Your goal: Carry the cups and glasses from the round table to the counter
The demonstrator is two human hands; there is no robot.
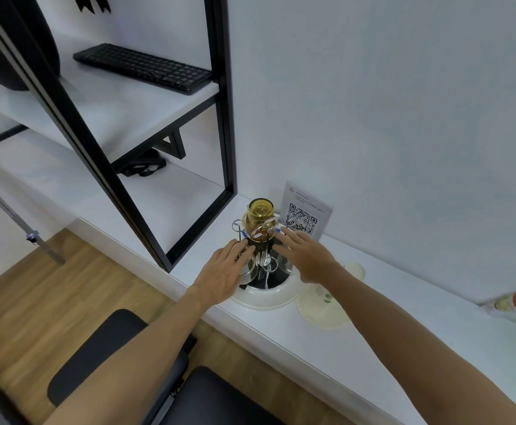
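- Centrally, a wire cup rack (pixel 261 240) is seen standing on a round white tray (pixel 270 299) on the white counter (pixel 342 342), just in front of the wall.
- Clear glass cups (pixel 252 266) are hung low on the rack, and an amber-tinted glass (pixel 260 211) is set at its top.
- The left hand (pixel 224 271) is laid against the cups on the rack's left side with its fingers spread; nothing is gripped.
- The right hand (pixel 307 256) is held at the rack's right side, fingers likewise splayed and empty.
- A QR code sign (pixel 305 214) is propped just behind the rack, against the wall.
- A pale doily (pixel 322 305) is placed beside the tray, near the counter's front edge.
- Open counter is left to the right of the doily; a black shelf frame (pixel 219 118) closes off the left side.
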